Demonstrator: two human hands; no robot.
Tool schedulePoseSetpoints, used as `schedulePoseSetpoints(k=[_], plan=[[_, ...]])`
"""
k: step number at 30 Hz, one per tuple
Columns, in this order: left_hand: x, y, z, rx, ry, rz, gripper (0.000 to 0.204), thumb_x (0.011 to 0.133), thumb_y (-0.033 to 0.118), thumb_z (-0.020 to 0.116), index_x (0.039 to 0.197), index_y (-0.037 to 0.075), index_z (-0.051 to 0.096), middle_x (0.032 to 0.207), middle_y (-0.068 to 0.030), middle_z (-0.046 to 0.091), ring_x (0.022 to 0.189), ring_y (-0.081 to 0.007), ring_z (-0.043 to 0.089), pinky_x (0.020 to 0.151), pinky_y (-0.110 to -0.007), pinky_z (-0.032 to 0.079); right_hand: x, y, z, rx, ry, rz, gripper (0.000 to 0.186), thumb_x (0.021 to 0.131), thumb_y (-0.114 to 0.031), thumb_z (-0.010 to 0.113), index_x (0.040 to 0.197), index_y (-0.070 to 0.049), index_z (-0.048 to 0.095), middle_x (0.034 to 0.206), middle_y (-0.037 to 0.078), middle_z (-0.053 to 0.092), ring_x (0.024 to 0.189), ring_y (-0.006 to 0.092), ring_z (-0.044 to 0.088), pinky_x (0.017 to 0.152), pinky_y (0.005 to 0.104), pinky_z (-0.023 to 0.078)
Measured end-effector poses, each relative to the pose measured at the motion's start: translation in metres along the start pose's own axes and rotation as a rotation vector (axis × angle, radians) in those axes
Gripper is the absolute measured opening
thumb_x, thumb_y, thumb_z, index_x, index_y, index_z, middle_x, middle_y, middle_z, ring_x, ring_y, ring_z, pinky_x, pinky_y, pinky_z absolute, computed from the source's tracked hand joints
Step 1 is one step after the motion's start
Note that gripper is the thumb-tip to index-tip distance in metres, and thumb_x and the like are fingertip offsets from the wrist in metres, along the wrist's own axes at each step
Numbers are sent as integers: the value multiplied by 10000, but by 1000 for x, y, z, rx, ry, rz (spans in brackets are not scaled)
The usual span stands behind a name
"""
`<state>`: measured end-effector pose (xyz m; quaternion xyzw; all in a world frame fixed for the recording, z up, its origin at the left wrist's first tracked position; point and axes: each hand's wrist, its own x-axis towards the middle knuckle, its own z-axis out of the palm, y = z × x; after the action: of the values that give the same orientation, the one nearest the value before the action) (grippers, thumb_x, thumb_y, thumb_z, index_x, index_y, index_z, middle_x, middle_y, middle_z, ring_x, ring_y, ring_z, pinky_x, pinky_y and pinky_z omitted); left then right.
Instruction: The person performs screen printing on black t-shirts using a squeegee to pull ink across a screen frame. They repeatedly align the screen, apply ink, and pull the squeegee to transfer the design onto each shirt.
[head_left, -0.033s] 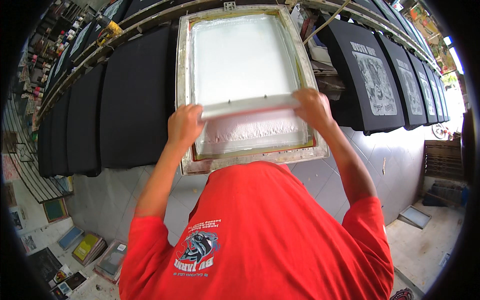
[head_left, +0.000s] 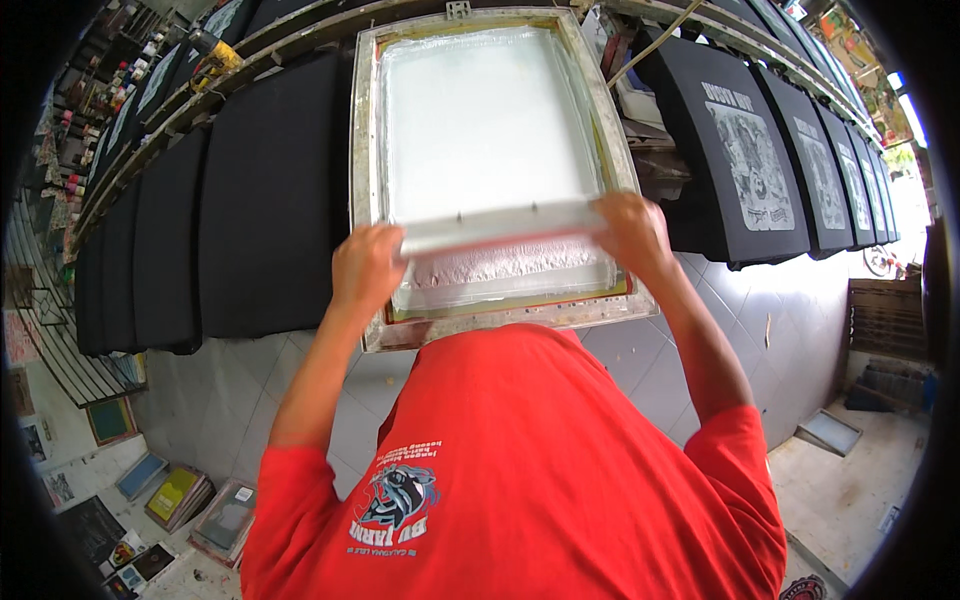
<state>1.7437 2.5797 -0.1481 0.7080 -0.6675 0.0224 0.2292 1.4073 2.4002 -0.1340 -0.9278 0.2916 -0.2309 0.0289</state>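
Note:
A wide squeegee [head_left: 500, 226], pale with a reddish lower edge, lies crosswise inside a screen-printing frame [head_left: 366, 140]. My left hand [head_left: 368, 266] is closed around its left end, and my right hand [head_left: 634, 234] grips the right end. White ink [head_left: 505, 264] with a rough edge is gathered on the near side of the blade. Beyond the blade, the mesh [head_left: 485, 120] looks smoothly coated in white. Motion slightly blurs the squeegee. What lies under the screen is hidden.
Plain black shirts [head_left: 270, 200] on boards line the left. On the right, black shirts [head_left: 750, 150] carry white prints. A yellow-and-black tool [head_left: 216, 50] rests on the far-left rail. A thin stick [head_left: 655, 42] leans right of the frame. Grey tiled floor [head_left: 735, 300] shows below.
Both hands and the squeegee have moved a little nearer to me across the screen. The ink strip in front of the blade looks narrower. The frame has stayed in place.

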Motion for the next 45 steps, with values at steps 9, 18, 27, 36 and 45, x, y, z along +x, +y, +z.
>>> schedulePoseSetpoints(k=[9, 18, 27, 36, 45], plan=[[-77, 24, 11, -103, -66, 71, 324, 622, -3, 684, 944, 24, 680, 956, -129, 681, 884, -296, 656, 776, -387, 551, -74, -53, -8, -28, -88, 111, 225, 660, -25, 647, 877, -82, 660, 910, 32, 663, 842, 217, 657, 724, 318, 553], [41, -18, 30, -20, -13, 141, 194, 684, -34, 658, 875, -1, 674, 866, -116, 670, 783, -281, 654, 719, -348, 562, 31, 25, 25, 9, -131, 5, 287, 634, -43, 637, 919, -45, 672, 973, 59, 667, 879, 235, 657, 735, 347, 563], [160, -92, 75, 86, 76, 168, 308, 637, 2, 699, 939, 61, 679, 898, -90, 657, 849, -294, 641, 740, -384, 546, 143, 116, 86, -60, 5, -72, 322, 611, 20, 635, 911, -89, 675, 934, 50, 668, 862, 238, 653, 710, 335, 565], [323, -139, 46, 73, -102, 27, 290, 681, 213, 791, 906, 64, 687, 860, -176, 690, 822, -381, 664, 737, -451, 534, 306, 167, 74, -93, -163, 42, 283, 713, -261, 730, 908, -58, 698, 853, 178, 692, 861, 379, 664, 790, 465, 526], [131, -28, -33, -25, -144, -26, 257, 682, 154, 795, 885, 29, 700, 896, -197, 675, 821, -398, 648, 737, -444, 527, 130, 46, -35, -111, -354, 96, 315, 722, -268, 715, 962, -66, 693, 922, 157, 695, 875, 364, 664, 784, 443, 534]])
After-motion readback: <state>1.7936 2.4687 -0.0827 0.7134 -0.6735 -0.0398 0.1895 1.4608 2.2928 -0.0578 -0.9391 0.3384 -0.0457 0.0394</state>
